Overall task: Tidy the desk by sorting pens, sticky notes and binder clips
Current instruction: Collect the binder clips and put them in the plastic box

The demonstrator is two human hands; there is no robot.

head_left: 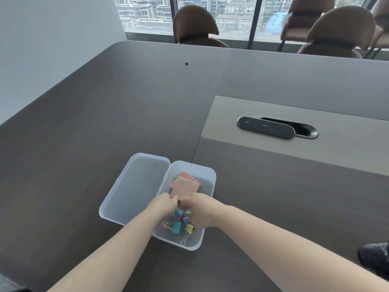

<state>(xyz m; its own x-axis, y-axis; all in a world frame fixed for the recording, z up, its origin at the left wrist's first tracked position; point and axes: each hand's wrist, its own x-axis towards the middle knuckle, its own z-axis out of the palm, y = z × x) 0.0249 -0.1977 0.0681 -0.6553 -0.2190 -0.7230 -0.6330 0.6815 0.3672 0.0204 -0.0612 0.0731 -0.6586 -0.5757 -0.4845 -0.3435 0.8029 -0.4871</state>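
A clear plastic box (207, 175) stands open on the dark table, its hinged lid (134, 186) lying flat to the left. Inside, pink sticky notes (185, 184) lie at the far end. Several coloured binder clips (179, 225) are heaped at the near end. Both my hands reach into the box. My left hand (162, 207) and my right hand (200, 211) meet over the clips, fingers pinched together around a small dark item between them; what it is cannot be made out. No pens show.
A black cable-port cover (273, 127) sits in a grey inset panel at the right. A tiny black object (186, 64) lies far back on the table. Brown chairs (195, 24) stand along the far edge by the window. A dark object (374, 258) lies at the right edge.
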